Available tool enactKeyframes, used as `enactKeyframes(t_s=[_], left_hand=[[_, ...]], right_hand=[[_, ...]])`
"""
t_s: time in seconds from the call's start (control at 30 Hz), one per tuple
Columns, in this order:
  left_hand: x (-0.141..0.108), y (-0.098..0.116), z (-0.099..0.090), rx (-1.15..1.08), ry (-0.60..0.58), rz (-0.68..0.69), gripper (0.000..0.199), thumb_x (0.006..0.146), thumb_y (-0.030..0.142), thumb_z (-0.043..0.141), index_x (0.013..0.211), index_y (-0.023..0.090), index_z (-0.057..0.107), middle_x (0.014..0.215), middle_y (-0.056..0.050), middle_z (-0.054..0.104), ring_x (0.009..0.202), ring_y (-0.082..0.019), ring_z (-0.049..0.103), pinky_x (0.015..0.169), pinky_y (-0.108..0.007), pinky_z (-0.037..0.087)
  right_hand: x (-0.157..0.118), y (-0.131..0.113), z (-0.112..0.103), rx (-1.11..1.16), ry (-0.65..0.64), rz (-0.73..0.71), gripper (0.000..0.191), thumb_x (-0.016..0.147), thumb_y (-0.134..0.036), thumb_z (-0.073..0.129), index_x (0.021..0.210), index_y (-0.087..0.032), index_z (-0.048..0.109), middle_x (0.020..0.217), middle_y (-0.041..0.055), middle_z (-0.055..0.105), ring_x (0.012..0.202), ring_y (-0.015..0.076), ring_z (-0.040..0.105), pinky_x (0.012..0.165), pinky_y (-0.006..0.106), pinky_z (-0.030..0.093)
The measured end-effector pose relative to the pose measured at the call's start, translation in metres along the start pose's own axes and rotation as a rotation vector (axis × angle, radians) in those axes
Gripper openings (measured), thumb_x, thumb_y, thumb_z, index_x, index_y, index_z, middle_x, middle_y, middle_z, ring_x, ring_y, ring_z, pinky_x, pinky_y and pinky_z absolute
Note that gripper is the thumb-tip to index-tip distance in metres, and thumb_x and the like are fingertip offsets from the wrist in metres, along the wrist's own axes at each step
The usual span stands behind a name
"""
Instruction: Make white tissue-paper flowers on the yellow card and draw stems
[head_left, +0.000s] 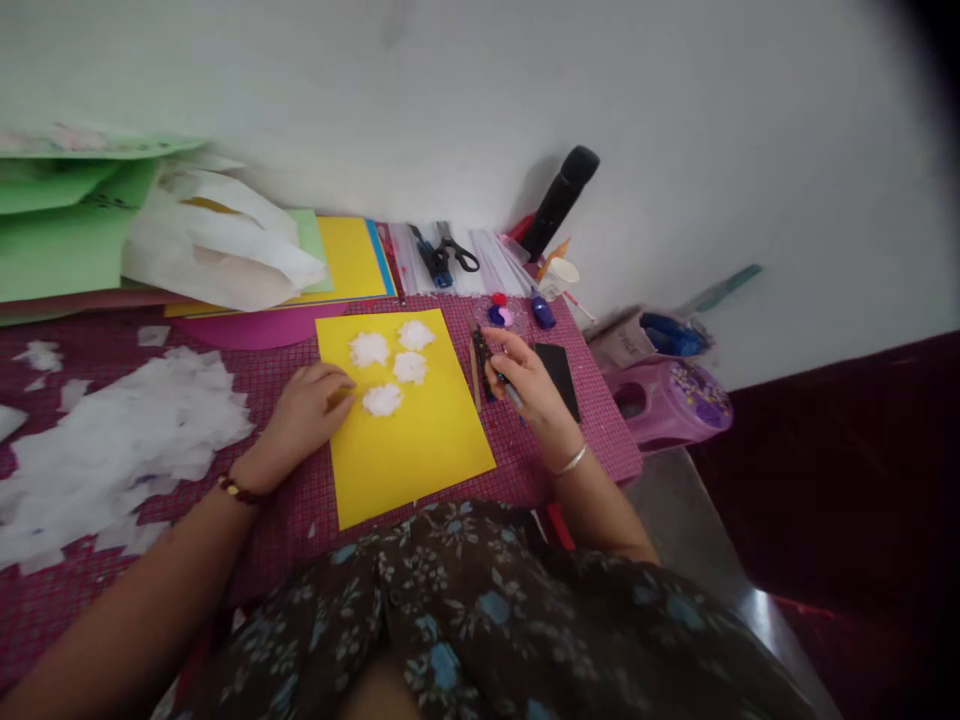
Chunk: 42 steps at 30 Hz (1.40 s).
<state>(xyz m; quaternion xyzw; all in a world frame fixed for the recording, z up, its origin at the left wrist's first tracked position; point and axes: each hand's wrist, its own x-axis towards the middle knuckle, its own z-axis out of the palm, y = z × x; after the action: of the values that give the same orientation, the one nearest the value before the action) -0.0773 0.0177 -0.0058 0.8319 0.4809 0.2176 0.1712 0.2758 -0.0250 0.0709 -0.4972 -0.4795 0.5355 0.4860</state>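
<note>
A yellow sheet of paper (420,450) lies before me with several white, ruffled paper puffs (382,400) on its upper half. At its left edge rests my left hand (311,402), fingers loosely bent and apart, with nothing held; the fingertips touch the sheet. My right hand (525,375) is to the right of the sheet, closed around a slim dark pen (512,392) with a greyish end. Dark pens or sticks and a thin wooden stick (475,375) lie just beside that hand. A black flat object (557,375) shows partly behind the wrist.
White paper pieces (127,440) are heaped at left. Along the wall are green sheets (60,240), a white bag (225,240), scissors (454,245) and a black bottle-like object (562,200). A paint palette (499,313) sits at back right; a pink stool (675,400) stands beyond the table edge.
</note>
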Motion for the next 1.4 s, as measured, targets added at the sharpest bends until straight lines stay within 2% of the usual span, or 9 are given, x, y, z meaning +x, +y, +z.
enactKeyframes(t_s=[0.17, 0.33, 0.43, 0.6, 0.97, 1.1, 1.2, 1.3, 1.4], left_hand=[[-0.001, 0.003, -0.002, -0.026, 0.013, 0.004, 0.027, 0.095, 0.039, 0.052, 0.099, 0.021, 0.073, 0.113, -0.013, 0.078, 0.110, -0.031, 0.071, 0.102, -0.048, 0.055], [-0.001, 0.002, -0.001, -0.024, 0.017, -0.007, 0.028, 0.094, 0.041, 0.052, 0.099, 0.022, 0.072, 0.114, -0.013, 0.078, 0.112, -0.031, 0.071, 0.105, -0.048, 0.055], [0.000, -0.001, -0.001, -0.025, 0.001, -0.011, 0.031, 0.093, 0.043, 0.051, 0.099, 0.021, 0.072, 0.114, -0.013, 0.078, 0.113, -0.032, 0.071, 0.105, -0.048, 0.054], [0.001, -0.007, -0.005, -0.105, 0.020, -0.032, 0.030, 0.094, 0.047, 0.052, 0.094, 0.022, 0.071, 0.107, -0.010, 0.078, 0.106, -0.029, 0.072, 0.101, -0.044, 0.056], [0.004, -0.006, -0.011, -0.133, 0.027, -0.052, 0.031, 0.090, 0.049, 0.055, 0.089, 0.022, 0.070, 0.101, -0.011, 0.076, 0.099, -0.030, 0.071, 0.097, -0.046, 0.057], [0.005, -0.001, -0.016, -0.100, 0.008, -0.055, 0.029, 0.087, 0.047, 0.055, 0.087, 0.022, 0.070, 0.099, -0.010, 0.076, 0.098, -0.029, 0.071, 0.094, -0.044, 0.056], [0.006, 0.004, -0.018, -0.152, 0.025, -0.116, 0.023, 0.083, 0.044, 0.060, 0.081, 0.023, 0.071, 0.095, -0.007, 0.077, 0.096, -0.027, 0.071, 0.092, -0.039, 0.055], [0.007, 0.007, -0.020, -0.282, 0.233, -0.321, 0.021, 0.083, 0.040, 0.067, 0.074, 0.021, 0.069, 0.080, -0.003, 0.073, 0.080, -0.021, 0.065, 0.077, -0.032, 0.050], [0.005, 0.005, -0.026, -0.311, 0.481, -0.472, 0.044, 0.102, 0.043, 0.050, 0.064, 0.021, 0.054, 0.058, 0.001, 0.053, 0.061, -0.015, 0.049, 0.061, -0.030, 0.038]], right_hand=[[0.015, 0.015, 0.031, 0.469, -0.308, 0.131, 0.021, 0.082, -0.039, 0.073, 0.092, -0.024, 0.062, 0.055, -0.0086, 0.054, 0.041, 0.0095, 0.038, 0.045, 0.023, 0.031], [0.008, 0.023, 0.042, 0.626, -0.251, 0.232, 0.014, 0.087, -0.021, 0.066, 0.098, -0.025, 0.059, 0.059, -0.0099, 0.057, 0.040, 0.0086, 0.035, 0.049, 0.023, 0.036], [0.006, 0.028, 0.044, 0.631, -0.172, 0.278, 0.004, 0.098, -0.022, 0.060, 0.101, -0.025, 0.060, 0.060, -0.0094, 0.058, 0.040, 0.0085, 0.037, 0.051, 0.023, 0.038], [0.010, 0.039, 0.046, 0.565, -0.142, 0.253, 0.013, 0.108, -0.030, 0.054, 0.099, -0.023, 0.061, 0.057, -0.0073, 0.061, 0.041, 0.0099, 0.044, 0.051, 0.023, 0.043], [0.015, 0.057, 0.054, 0.280, -0.275, 0.072, 0.048, 0.082, -0.063, 0.084, 0.097, -0.022, 0.063, 0.056, -0.0068, 0.067, 0.046, 0.0101, 0.058, 0.049, 0.021, 0.045], [0.017, 0.046, 0.045, 0.308, -0.110, -0.037, 0.048, 0.078, -0.061, 0.088, 0.091, -0.021, 0.065, 0.048, -0.0107, 0.058, 0.041, 0.0079, 0.051, 0.049, 0.021, 0.047], [0.021, 0.037, 0.037, 0.396, 0.079, -0.064, 0.037, 0.089, -0.051, 0.083, 0.084, -0.023, 0.060, 0.045, -0.0130, 0.052, 0.038, 0.0060, 0.043, 0.048, 0.020, 0.046], [0.025, 0.034, 0.035, 0.456, 0.207, 0.017, 0.040, 0.105, -0.038, 0.068, 0.073, -0.024, 0.048, 0.045, -0.0120, 0.049, 0.038, 0.0051, 0.039, 0.046, 0.019, 0.040], [0.027, 0.035, 0.037, 0.453, 0.249, 0.074, 0.043, 0.112, -0.031, 0.056, 0.072, -0.024, 0.043, 0.047, -0.0110, 0.048, 0.040, 0.0051, 0.039, 0.048, 0.019, 0.040]])
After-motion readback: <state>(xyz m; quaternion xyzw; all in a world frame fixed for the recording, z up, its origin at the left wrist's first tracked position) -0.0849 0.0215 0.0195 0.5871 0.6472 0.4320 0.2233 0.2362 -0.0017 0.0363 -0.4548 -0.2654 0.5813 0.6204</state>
